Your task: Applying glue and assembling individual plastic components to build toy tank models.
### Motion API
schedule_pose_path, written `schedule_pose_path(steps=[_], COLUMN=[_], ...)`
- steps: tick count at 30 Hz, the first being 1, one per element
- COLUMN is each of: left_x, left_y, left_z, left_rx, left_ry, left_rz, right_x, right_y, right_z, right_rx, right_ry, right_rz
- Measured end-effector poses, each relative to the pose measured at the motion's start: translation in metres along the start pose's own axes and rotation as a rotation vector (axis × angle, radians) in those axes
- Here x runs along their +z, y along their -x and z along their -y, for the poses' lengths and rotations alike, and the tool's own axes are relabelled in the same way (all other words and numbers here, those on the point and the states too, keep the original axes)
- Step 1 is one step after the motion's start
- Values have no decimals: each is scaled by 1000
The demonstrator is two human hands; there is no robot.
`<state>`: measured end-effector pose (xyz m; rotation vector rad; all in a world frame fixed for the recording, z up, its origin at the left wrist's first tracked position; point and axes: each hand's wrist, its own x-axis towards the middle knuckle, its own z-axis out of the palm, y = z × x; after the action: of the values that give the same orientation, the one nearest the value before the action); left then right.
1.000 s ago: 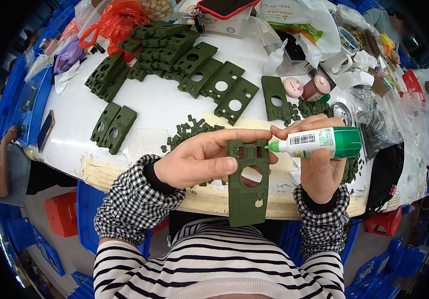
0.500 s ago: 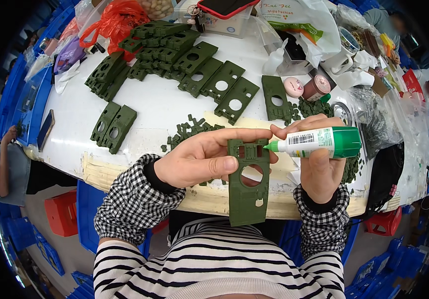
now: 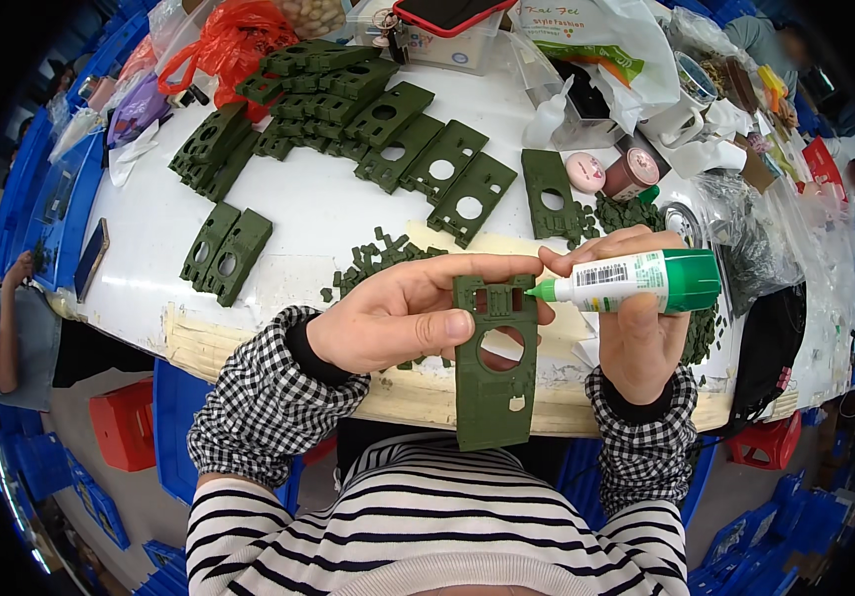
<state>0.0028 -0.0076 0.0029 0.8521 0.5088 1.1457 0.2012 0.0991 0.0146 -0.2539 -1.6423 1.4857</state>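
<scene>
Clock read from the held plate; 12 points away from the wearer.

Nearest: green plate (image 3: 494,412) held face up over the worktop's near edge, long axis roughly 12 to 6, its 6 o'clock end reaching out past that edge in view. Large round hole at mid-length, rectangular openings at the 12 o'clock end.

Left hand (image 3: 398,313) comes in from 9. Fingers pinch the plate: thumb on the upper face, index along the 12 o'clock end, the others partly hidden behind.

Right hand (image 3: 638,333) at 3. Fingers closed round a white-and-green bottle (image 3: 636,281), lying level, green base to 3, green nozzle to 9. Nozzle tip at the plate's 1 o'clock corner; contact or slight gap, cannot tell.

On the white worktop (image 3: 303,179), loose small green pieces (image 3: 378,265) at 10. Farther along 10, a pair of plates (image 3: 245,250) side by side.

Between 12 and 1, a lone plate (image 3: 547,177); just beside it toward 1, a pink round tin (image 3: 584,174), then a jar (image 3: 634,177).

Toward 11, a heaped stack of plates (image 3: 323,104). Behind it, a red plastic bag (image 3: 234,45). Farthest at 12, a red-edged phone (image 3: 447,12).
</scene>
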Motion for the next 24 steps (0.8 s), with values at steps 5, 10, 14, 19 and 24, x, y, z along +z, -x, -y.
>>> schedule_pose_path(steps=[5,10,14,19,24], left_x=[-1,1,0,-1,-1], left_y=[0,-1,0,0,0], left_z=[0,1,1,1,1], left_rx=[-1,29,20,11,9], left_ry=[6,0,3,14,12], left_rz=[-3,-35,-19,-13,-13], right_x=[0,-1,-1,1,0], right_y=[-1,-2,-2,-2,-2], right_z=[2,1,1,2,0], right_rx=[5,-13,-8,-7,-13], right_ry=[9,37,37,16,30], right_rz=[3,21,29,19,26])
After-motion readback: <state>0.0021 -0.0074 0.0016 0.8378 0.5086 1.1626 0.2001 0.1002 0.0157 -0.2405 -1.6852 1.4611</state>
